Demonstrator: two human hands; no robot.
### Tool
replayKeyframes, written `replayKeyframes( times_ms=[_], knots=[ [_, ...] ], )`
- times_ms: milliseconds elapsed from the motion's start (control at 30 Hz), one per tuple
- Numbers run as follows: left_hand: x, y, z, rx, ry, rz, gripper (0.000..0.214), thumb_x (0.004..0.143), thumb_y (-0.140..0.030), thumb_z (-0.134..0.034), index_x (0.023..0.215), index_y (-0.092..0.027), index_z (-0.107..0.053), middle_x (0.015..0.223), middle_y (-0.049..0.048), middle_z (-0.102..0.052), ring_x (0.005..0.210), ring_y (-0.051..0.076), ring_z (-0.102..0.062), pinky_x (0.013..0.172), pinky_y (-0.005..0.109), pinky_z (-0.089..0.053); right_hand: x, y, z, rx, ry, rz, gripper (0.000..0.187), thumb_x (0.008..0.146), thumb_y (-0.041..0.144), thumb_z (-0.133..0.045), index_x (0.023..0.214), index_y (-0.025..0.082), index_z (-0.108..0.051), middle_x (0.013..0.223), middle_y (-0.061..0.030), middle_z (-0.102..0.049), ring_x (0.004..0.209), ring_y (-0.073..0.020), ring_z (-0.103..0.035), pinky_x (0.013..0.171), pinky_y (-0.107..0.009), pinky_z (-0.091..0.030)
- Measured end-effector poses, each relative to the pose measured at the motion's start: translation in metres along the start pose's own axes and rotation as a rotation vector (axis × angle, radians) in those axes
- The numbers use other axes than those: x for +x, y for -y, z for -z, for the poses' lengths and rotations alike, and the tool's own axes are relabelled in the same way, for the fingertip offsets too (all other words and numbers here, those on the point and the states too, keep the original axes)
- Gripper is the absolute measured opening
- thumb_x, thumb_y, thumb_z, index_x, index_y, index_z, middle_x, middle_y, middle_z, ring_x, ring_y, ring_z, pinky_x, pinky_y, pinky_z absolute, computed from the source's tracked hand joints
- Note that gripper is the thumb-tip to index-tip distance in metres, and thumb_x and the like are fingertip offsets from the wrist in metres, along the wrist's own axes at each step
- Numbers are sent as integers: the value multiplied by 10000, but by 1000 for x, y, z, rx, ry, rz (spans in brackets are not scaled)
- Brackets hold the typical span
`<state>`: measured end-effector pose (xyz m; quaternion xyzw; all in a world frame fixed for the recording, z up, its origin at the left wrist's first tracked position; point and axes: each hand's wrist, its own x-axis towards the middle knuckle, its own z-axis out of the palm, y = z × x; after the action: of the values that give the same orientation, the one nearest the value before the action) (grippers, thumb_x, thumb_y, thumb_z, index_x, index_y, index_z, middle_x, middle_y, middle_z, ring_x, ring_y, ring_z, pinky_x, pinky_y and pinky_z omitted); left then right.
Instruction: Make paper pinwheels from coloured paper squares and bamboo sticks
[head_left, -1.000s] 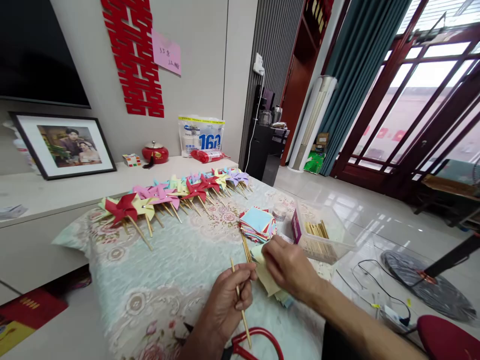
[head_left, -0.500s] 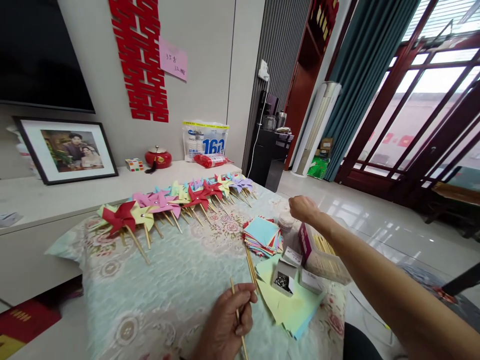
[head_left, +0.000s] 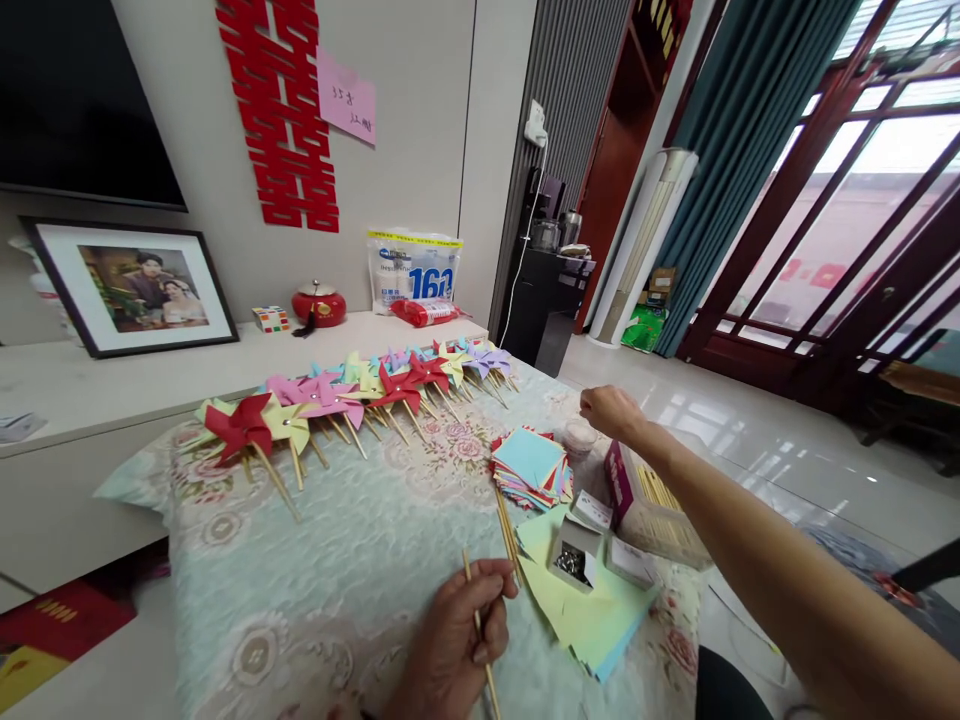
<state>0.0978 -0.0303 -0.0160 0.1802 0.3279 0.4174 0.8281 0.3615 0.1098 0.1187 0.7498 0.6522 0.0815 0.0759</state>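
Observation:
My left hand (head_left: 457,640) is closed round a thin wooden stick (head_left: 475,625) near the front of the cloth-covered table (head_left: 330,560). My right hand (head_left: 609,410) reaches out over a small clear round container (head_left: 578,438), fingers pinched together; what they hold I cannot make out. Beside it lie a stack of coloured paper squares (head_left: 531,467), a clear box of sticks (head_left: 656,500) and a small open box of metal pins (head_left: 571,560) on loose yellow and blue sheets (head_left: 585,615). A row of finished paper pinwheels (head_left: 352,390) lies along the table's far edge.
More loose sticks (head_left: 506,525) lie by the paper stack. A white shelf (head_left: 112,385) behind holds a framed photo (head_left: 127,285), a cube, a red pot (head_left: 319,305) and a white bag (head_left: 412,270). Glossy floor (head_left: 757,450) and glass doors are to the right.
My right hand left the paper near my left hand and reached out to the small round container by the stick box. The pin box and loose sheets are now uncovered.

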Motion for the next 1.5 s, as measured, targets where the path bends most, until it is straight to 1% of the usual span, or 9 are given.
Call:
replayKeyframes(
  times_ms=[233, 400, 533, 800, 967, 1033, 1167, 1400, 1500],
  knots=[
    [-5, -10, 1, -14, -39, -65, 315, 570, -266, -810, 812, -85, -719, 665, 22, -646, 385, 13, -374, 374, 166, -179, -90, 40, 11, 267, -157, 258, 198, 935, 188, -531, 938, 176, -729, 903, -57, -756, 804, -177, -673, 695, -261, -423],
    [-11, -16, 2, -49, -129, -94, 299, 653, -248, -712, 898, -86, -656, 738, 71, -675, 442, 50, -452, 384, 167, -258, -175, 60, -26, 567, -112, 441, 149, 924, 177, -538, 857, 190, -671, 810, -36, -698, 726, -179, -639, 656, -269, -432],
    [-14, -13, 2, 20, -228, -181, 331, 721, -186, -617, 1032, -82, -569, 858, 100, -665, 499, 83, -547, 431, 194, -368, -211, 53, -63, 642, -197, 328, 154, 954, 198, -503, 910, 201, -651, 825, -37, -659, 698, -177, -626, 639, -278, -445],
    [-2, -2, 21, 740, -509, -603, 623, 793, -89, -495, 1397, -167, -368, 1265, 145, -507, 598, 106, -628, 528, 294, -554, -215, 42, -103, 592, -369, 129, 222, 946, 266, -543, 1106, 176, -669, 941, -73, -618, 709, -192, -638, 663, -306, -485],
    [8, 7, 37, 1246, -510, -925, 546, 778, 5, -454, 1312, -85, -526, 1222, 187, -524, 1038, 255, -640, 943, 455, -546, -208, 51, -112, 497, -370, 142, 181, 937, 267, -551, 1016, 194, -697, 903, -66, -572, 714, -201, -621, 626, -294, -468],
    [8, 10, 37, 1456, -535, -973, 492, 758, 24, -477, 1223, -74, -608, 1227, 206, -543, 1165, 323, -574, 997, 513, -500, -206, 53, -117, 498, -389, 157, 185, 956, 269, -531, 960, 196, -701, 875, -59, -556, 711, -195, -607, 625, -288, -462],
    [2, 16, 27, 1725, -615, -928, 420, 789, -7, -525, 1151, -151, -683, 1274, 184, -581, 1192, 387, -539, 897, 578, -507, -202, 53, -126, 534, -441, 193, 218, 980, 244, -499, 888, 195, -690, 857, -50, -543, 693, -174, -573, 630, -277, -453],
    [-6, 37, 5, 1769, -154, -1157, 384, 837, -4, -543, 1079, -242, -721, 1218, 110, -642, 1241, 334, -511, 956, 524, -462, -199, 55, -132, 624, -570, 216, 200, 971, 173, -499, 852, 167, -659, 835, -47, -541, 692, -164, -578, 658, -275, -464],
    [-5, 45, -2, 1788, -85, -1207, 319, 861, -49, -600, 1051, -271, -729, 1188, 94, -650, 1190, 303, -536, 914, 472, -469, -199, 56, -133, 634, -614, 209, 189, 970, 169, -508, 849, 169, -653, 829, -43, -545, 695, -162, -583, 654, -273, -463]
  ],
)
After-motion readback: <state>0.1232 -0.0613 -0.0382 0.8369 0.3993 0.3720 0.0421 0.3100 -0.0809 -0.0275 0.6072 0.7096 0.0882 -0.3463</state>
